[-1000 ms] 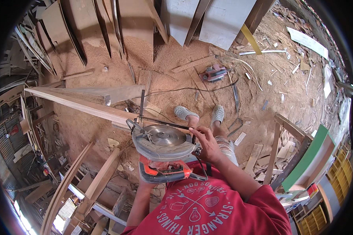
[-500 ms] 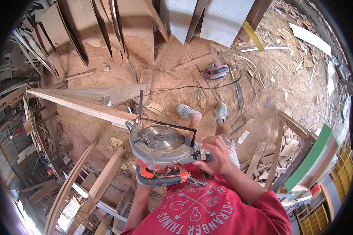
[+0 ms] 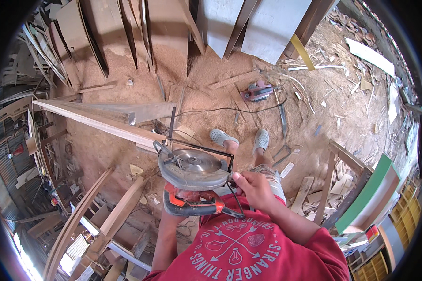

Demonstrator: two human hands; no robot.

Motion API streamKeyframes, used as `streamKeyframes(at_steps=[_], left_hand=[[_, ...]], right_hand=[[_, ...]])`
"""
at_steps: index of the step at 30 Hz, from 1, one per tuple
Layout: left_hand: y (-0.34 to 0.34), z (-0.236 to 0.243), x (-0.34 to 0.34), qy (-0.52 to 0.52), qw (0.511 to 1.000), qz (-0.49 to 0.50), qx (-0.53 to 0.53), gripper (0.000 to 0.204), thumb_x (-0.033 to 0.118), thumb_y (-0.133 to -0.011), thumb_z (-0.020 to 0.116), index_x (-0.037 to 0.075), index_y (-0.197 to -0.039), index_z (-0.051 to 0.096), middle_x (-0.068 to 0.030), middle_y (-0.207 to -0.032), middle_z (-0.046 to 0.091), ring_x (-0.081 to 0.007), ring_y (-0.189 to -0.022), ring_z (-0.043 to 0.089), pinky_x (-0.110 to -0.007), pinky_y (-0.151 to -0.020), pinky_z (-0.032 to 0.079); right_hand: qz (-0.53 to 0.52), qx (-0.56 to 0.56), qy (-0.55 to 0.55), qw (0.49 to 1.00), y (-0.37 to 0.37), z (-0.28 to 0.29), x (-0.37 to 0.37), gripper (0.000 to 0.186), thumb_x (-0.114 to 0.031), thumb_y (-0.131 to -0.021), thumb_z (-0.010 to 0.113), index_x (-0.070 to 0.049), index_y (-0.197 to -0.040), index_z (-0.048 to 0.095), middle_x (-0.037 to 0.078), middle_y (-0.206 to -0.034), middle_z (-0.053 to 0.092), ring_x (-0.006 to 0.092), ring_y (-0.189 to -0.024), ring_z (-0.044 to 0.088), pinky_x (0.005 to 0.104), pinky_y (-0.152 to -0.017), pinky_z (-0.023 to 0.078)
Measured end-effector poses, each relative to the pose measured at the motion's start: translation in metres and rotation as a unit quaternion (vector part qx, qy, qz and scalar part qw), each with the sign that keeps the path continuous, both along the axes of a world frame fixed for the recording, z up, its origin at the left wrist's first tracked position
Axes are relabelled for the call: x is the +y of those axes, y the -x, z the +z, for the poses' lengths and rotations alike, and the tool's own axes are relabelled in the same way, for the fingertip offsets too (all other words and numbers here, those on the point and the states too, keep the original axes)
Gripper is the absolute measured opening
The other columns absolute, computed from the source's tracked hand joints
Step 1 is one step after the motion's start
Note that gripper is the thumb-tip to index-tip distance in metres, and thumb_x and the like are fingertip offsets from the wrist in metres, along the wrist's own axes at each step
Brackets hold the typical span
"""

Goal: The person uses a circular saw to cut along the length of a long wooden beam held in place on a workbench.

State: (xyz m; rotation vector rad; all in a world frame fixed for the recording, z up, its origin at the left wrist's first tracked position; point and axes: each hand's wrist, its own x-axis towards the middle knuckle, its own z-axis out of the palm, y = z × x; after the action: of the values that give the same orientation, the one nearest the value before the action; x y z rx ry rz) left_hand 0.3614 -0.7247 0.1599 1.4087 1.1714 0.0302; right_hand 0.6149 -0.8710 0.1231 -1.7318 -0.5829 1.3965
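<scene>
A circular saw [image 3: 187,175] with a grey housing, a red-orange body and a bare round blade [image 3: 192,161] is held in front of my waist. My left hand [image 3: 169,219] comes up beneath it and bears it; the saw hides its fingers. At the saw's right end my right hand [image 3: 255,189] is closed, thumb and finger pinched on a small knob at the base's edge. A thin black metal guide bar [image 3: 199,146] runs along the base's far side. Its end piece [image 3: 172,122] sticks up beside a long wooden beam [image 3: 98,122].
An electric planer [image 3: 258,91] lies on the sawdust-covered floor, its cord trailing left. Leaning boards [image 3: 164,37] line the far side. Timber pieces [image 3: 124,206] stand at lower left. A green-edged panel [image 3: 365,194] and a wooden frame [image 3: 333,180] are at right, among offcuts.
My right hand has gone from spread fingers beside the saw to a closed pinch on the knob at its end. The saw has shifted slightly rightward in view.
</scene>
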Motion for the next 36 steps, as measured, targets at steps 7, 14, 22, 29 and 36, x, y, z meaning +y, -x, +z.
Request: streamKeyframes(at_steps=[7, 14, 22, 29, 36], left_hand=[[0.001, -0.004, 0.001, -0.098, 0.992, -0.079, 0.014, 0.056, 0.014, -0.072, 0.095, 0.003, -0.122, 0.072, -0.0113, -0.12, 0.076, -0.0252, -0.111, 0.072, -0.04, -0.099, 0.056], [0.016, -0.011, 0.0, -0.2, 0.955, -0.212, 0.054, 0.053, 0.024, -0.077, 0.094, 0.007, -0.123, 0.073, -0.0123, -0.125, 0.075, -0.031, -0.115, 0.071, -0.042, -0.101, 0.056], [-0.003, 0.029, 0.016, -0.224, 0.937, -0.245, 0.106, 0.047, 0.039, -0.085, 0.081, 0.029, -0.131, 0.077, -0.0048, -0.134, 0.072, -0.0301, -0.127, 0.064, -0.045, -0.109, 0.051], [0.026, 0.048, -0.014, -0.017, 0.993, 0.024, 0.116, 0.056, 0.02, -0.074, 0.088, 0.017, -0.124, 0.063, -0.0083, -0.087, 0.075, -0.023, -0.069, 0.072, -0.04, -0.06, 0.057], [0.034, 0.029, -0.024, -0.033, 0.991, 0.049, 0.116, 0.088, 0.027, -0.057, 0.098, 0.014, -0.134, 0.059, -0.013, -0.106, 0.076, -0.0334, -0.098, 0.073, -0.044, -0.081, 0.058]], right_hand=[[-0.004, -0.224, -0.113, 0.968, -0.004, 0.024, 0.011, 0.024, -0.021, -0.094, 0.082, -0.001, -0.103, 0.073, 0.01, -0.089, 0.072, 0.0283, -0.076, 0.069, 0.0396, -0.069, 0.057], [0.125, -0.323, -0.269, 0.898, -0.016, -0.002, -0.001, 0.032, -0.022, -0.091, 0.084, -0.003, -0.113, 0.07, 0.014, -0.092, 0.068, 0.0353, -0.08, 0.068, 0.0457, -0.07, 0.056], [0.131, -0.304, -0.214, 0.919, -0.004, 0.019, 0.011, 0.02, -0.018, -0.097, 0.078, -0.001, -0.096, 0.069, 0.018, -0.083, 0.067, 0.0422, -0.074, 0.068, 0.0524, -0.064, 0.053], [0.204, -0.377, -0.173, 0.887, 0.0, -0.001, 0.006, 0.034, -0.028, -0.11, 0.063, 0.0, -0.09, 0.066, 0.02, -0.074, 0.066, 0.0427, -0.069, 0.064, 0.0491, -0.063, 0.048], [0.215, -0.396, -0.202, 0.869, -0.01, -0.016, 0.004, 0.04, -0.031, -0.111, 0.06, 0.002, -0.091, 0.069, 0.018, -0.071, 0.067, 0.0339, -0.064, 0.065, 0.0481, -0.061, 0.048]])
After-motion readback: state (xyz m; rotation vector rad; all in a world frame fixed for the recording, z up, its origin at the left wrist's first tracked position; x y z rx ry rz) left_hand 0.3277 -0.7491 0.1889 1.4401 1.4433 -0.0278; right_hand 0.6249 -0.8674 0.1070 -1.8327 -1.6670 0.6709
